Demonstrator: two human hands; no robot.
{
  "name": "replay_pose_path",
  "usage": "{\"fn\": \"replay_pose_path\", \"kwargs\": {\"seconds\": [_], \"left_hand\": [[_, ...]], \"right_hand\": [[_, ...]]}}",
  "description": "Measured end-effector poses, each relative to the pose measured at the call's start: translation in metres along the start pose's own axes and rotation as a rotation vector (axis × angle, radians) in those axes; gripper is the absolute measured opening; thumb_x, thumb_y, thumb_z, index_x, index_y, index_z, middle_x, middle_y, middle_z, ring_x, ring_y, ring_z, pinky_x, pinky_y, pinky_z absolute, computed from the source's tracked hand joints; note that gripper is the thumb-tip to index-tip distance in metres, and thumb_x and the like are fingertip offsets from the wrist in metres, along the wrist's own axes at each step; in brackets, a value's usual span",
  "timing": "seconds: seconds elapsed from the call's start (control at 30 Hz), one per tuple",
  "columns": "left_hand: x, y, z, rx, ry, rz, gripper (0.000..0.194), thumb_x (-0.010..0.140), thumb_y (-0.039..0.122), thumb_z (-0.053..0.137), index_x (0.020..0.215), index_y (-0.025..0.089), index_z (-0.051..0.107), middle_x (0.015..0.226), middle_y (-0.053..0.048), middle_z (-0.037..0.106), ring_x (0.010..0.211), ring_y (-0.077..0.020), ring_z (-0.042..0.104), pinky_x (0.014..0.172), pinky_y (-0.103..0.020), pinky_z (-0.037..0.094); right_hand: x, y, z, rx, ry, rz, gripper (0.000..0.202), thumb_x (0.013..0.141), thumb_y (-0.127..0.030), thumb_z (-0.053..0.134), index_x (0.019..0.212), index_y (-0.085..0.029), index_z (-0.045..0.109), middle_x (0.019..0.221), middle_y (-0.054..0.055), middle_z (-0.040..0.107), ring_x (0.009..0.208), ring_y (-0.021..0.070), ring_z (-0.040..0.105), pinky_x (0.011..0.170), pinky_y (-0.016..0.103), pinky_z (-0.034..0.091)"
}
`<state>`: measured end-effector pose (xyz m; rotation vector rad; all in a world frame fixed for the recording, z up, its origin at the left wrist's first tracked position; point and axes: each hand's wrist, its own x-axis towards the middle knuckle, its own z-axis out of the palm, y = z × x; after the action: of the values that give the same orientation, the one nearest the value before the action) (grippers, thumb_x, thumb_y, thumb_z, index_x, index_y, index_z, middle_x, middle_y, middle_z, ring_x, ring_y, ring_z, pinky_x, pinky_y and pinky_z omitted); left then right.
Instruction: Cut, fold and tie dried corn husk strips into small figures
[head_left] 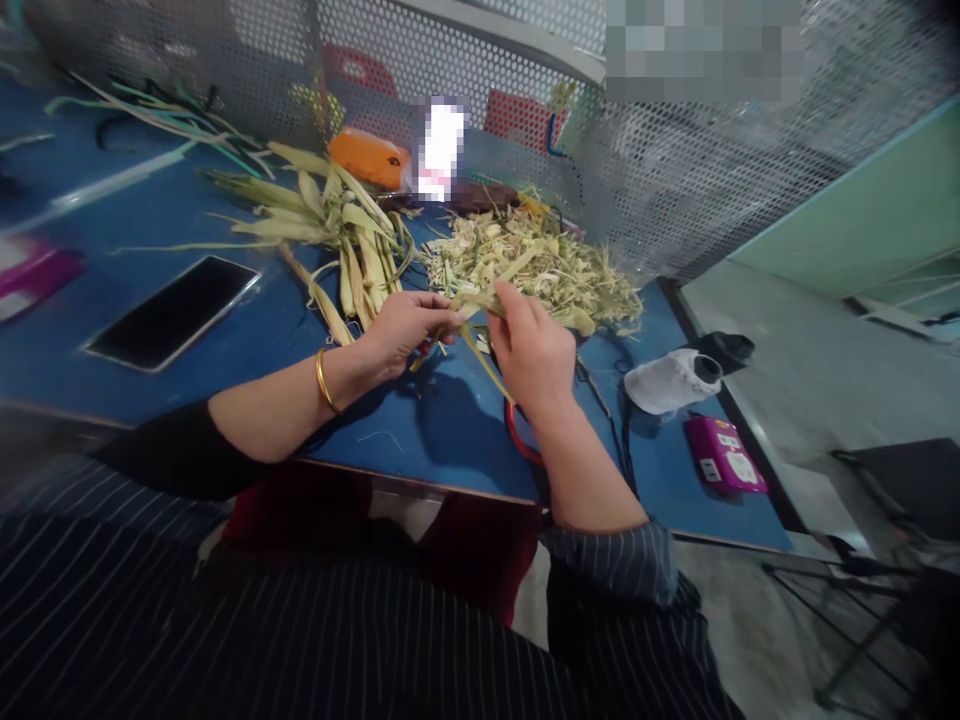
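Both hands meet above the blue table, pinching a pale green strip of dried husk (474,303) between them. My left hand (409,330), with a gold bangle at its wrist, holds the strip between thumb and forefinger. My right hand (534,350) grips it from the other side, fingers curled; one narrow end hangs down between the hands. Behind them lies a heap of curled husk scraps (525,250). Left of that heap is a bundle of long husk leaves (337,225). Something red-handled (520,435) lies partly hidden under my right forearm.
On the blue table (390,430), a dark phone (174,312) lies at left. A white thread cone (667,382) and a purple packet (725,455) are at right. An orange pack (367,158) sits by the perforated metal screen (480,60) at the back.
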<state>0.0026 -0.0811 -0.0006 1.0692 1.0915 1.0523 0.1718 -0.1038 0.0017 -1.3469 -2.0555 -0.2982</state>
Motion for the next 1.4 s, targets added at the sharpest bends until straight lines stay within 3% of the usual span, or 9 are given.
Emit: {"fn": "replay_pose_path", "kwargs": {"seconds": [0.1, 0.23, 0.33, 0.47, 0.7, 0.9, 1.03, 1.17, 1.4], "left_hand": [[0.000, 0.002, 0.000, -0.064, -0.001, -0.053, 0.019, 0.062, 0.017, 0.076, 0.068, 0.013, 0.058, 0.058, 0.001, 0.057, 0.049, -0.0066, 0.053, 0.039, -0.018, 0.022], [0.002, 0.002, 0.000, -0.127, -0.032, -0.096, 0.019, 0.064, 0.016, 0.074, 0.070, 0.014, 0.055, 0.057, 0.001, 0.056, 0.049, -0.0059, 0.052, 0.038, -0.018, 0.020], [0.004, 0.000, -0.002, -0.184, -0.050, -0.121, 0.021, 0.064, 0.014, 0.074, 0.071, 0.014, 0.054, 0.059, 0.001, 0.056, 0.050, -0.0060, 0.053, 0.037, -0.017, 0.020], [0.005, -0.002, -0.003, -0.249, -0.061, -0.145, 0.022, 0.063, 0.014, 0.074, 0.073, 0.015, 0.055, 0.060, 0.002, 0.056, 0.054, -0.0070, 0.055, 0.038, -0.017, 0.021], [0.002, -0.002, 0.002, -0.201, -0.092, -0.098, 0.019, 0.064, 0.016, 0.074, 0.072, 0.014, 0.057, 0.060, 0.002, 0.056, 0.051, -0.0060, 0.051, 0.039, -0.017, 0.022], [0.001, -0.003, 0.001, -0.048, -0.062, -0.023, 0.019, 0.064, 0.022, 0.076, 0.072, 0.013, 0.061, 0.060, 0.001, 0.057, 0.051, -0.0065, 0.051, 0.040, -0.019, 0.022], [0.000, -0.004, 0.000, 0.082, -0.075, 0.052, 0.015, 0.069, 0.025, 0.073, 0.072, 0.013, 0.064, 0.058, 0.001, 0.058, 0.050, -0.0061, 0.049, 0.041, -0.019, 0.024], [-0.002, -0.003, 0.002, 0.136, -0.033, 0.077, 0.015, 0.068, 0.023, 0.073, 0.074, 0.014, 0.062, 0.057, 0.001, 0.060, 0.048, -0.0064, 0.049, 0.040, -0.019, 0.026], [-0.004, -0.002, 0.008, 0.214, 0.004, 0.144, 0.010, 0.070, 0.017, 0.071, 0.070, 0.013, 0.062, 0.058, 0.001, 0.061, 0.047, -0.0053, 0.051, 0.045, -0.019, 0.035]], "right_hand": [[0.000, -0.002, 0.002, 0.408, 0.158, 0.159, 0.032, 0.098, -0.039, 0.037, 0.121, -0.023, 0.051, 0.099, 0.007, 0.070, 0.078, 0.0163, 0.068, 0.073, 0.031, 0.052], [0.005, -0.002, 0.002, 0.920, 0.285, 0.258, 0.023, 0.097, -0.043, 0.039, 0.100, -0.026, 0.054, 0.092, 0.003, 0.068, 0.079, 0.0161, 0.068, 0.079, 0.037, 0.054], [0.011, 0.003, 0.000, 1.134, 0.259, 0.323, 0.023, 0.092, -0.047, 0.048, 0.085, -0.026, 0.054, 0.074, 0.000, 0.058, 0.072, 0.0153, 0.063, 0.082, 0.038, 0.055], [0.015, 0.007, -0.002, 1.302, 0.202, 0.408, 0.033, 0.090, -0.055, 0.047, 0.075, -0.027, 0.052, 0.059, -0.005, 0.032, 0.052, 0.0117, 0.044, 0.079, 0.036, 0.055], [0.014, 0.008, 0.004, 1.169, 0.333, 0.504, 0.033, 0.092, -0.053, 0.045, 0.095, -0.026, 0.064, 0.061, -0.005, 0.032, 0.053, 0.0100, 0.044, 0.070, 0.029, 0.051], [0.011, 0.008, 0.003, 0.997, 0.189, 0.437, 0.033, 0.090, -0.050, 0.051, 0.109, -0.027, 0.065, 0.076, -0.001, 0.058, 0.068, 0.0120, 0.059, 0.070, 0.030, 0.050], [0.006, 0.002, 0.000, 0.977, 0.084, 0.388, 0.020, 0.089, -0.041, 0.056, 0.096, -0.024, 0.061, 0.071, -0.002, 0.062, 0.063, 0.0120, 0.060, 0.068, 0.030, 0.050], [0.003, 0.001, 0.002, 0.790, 0.038, 0.374, 0.015, 0.085, -0.032, 0.060, 0.074, -0.021, 0.059, 0.066, -0.002, 0.060, 0.061, 0.0119, 0.055, 0.061, 0.027, 0.045], [0.001, 0.005, 0.006, 0.575, -0.074, 0.339, 0.012, 0.082, -0.024, 0.058, 0.081, -0.019, 0.069, 0.071, 0.000, 0.065, 0.066, 0.0136, 0.056, 0.063, 0.028, 0.042]]}}
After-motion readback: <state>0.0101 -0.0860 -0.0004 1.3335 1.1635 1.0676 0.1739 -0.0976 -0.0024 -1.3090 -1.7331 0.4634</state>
